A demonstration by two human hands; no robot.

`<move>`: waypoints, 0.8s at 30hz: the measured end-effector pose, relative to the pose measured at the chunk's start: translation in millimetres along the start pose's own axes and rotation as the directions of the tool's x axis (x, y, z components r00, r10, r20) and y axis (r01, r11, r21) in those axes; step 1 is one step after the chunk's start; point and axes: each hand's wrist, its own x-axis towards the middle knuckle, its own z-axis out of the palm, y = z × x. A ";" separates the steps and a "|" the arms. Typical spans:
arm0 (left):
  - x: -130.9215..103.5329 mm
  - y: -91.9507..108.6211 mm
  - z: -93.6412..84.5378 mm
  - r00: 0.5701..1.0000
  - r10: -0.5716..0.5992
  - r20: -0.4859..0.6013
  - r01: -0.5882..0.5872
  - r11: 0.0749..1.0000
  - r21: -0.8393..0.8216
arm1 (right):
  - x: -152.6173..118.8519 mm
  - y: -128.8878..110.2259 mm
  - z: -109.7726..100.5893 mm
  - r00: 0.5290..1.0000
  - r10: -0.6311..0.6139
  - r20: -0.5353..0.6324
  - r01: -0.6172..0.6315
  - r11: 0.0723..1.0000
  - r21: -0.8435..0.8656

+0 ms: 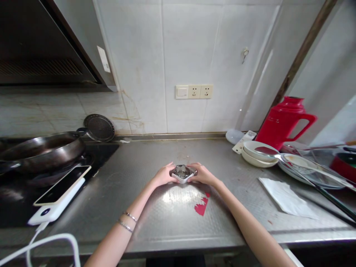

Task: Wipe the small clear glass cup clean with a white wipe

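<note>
My left hand [164, 175] and my right hand [204, 174] hold a small, shiny, faceted dish [182, 171] between them, one on each side. It looks like an ashtray, silvery inside with a pale outer wall. Fingers and thumbs of both hands are closed on its edges, partly covering the sides. Whether it touches the counter or is lifted slightly, I cannot tell. Just in front of it, on the steel counter [144, 215], lies a torn piece of red paper [200, 207], with a tiny red scrap by its upper corner.
At left, a metal pan [47, 150] stands on the black stove, near a phone [63, 186] atop a white power bank [57, 204] with a cable. At right are a red thermos [280, 120], stacked bowls [257, 159], plates, utensils and a white napkin [286, 196].
</note>
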 end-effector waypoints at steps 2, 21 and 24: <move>0.6 -1.8 1.0 1.000 0.000 -0.013 0.000 0.999 0.038 | -1.3 1.5 -5.3 1.000 -0.019 0.012 0.020 0.999 -0.043; -4.0 33.5 -12.8 0.839 0.123 -0.531 -0.118 0.992 0.044 | -3.2 -32.4 -19.0 0.917 -0.048 -0.395 0.121 0.979 0.162; -4.9 38.7 -2.8 0.826 0.155 -0.542 -0.153 0.987 0.048 | -2.4 -33.2 -14.4 0.909 -0.063 -0.412 0.135 0.980 0.149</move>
